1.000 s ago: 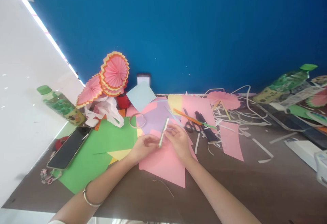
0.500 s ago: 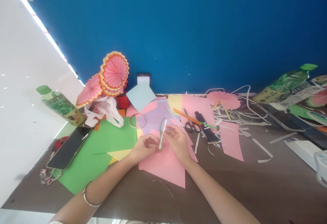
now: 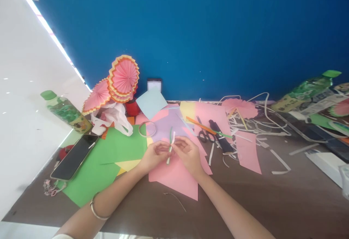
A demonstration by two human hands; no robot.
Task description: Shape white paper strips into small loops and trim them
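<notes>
Blue wall behind; brown table (image 3: 272, 202) littered with coloured paper and offcuts.

Left hand (image 3: 154, 155): forearm enters from 7 o'clock, bangle (image 3: 96, 211) at the wrist, palm turned inward, fingertips pinched on the strip (image 3: 171, 145). Right hand (image 3: 188, 153): forearm enters from 5 o'clock, fingers curled, thumb and forefinger closed on the same strip from the other side. Both hands meet at table centre, just above the pink sheet (image 3: 174, 175).

Strip: thin, green and white, near upright, its upper end curving toward 12 o'clock above the fingers, its lower end hanging below them. Exact contact points are too small to resolve.

Surroundings, clock from the hands: green sheet (image 3: 109, 155) at 9, phone (image 3: 74, 156) beyond it; tape ring (image 3: 147, 129) at 11; pink fans (image 3: 120, 79) and bottle (image 3: 65, 111) further toward 10; scissors (image 3: 203, 132) at 2, with white paper trimmings near them.
</notes>
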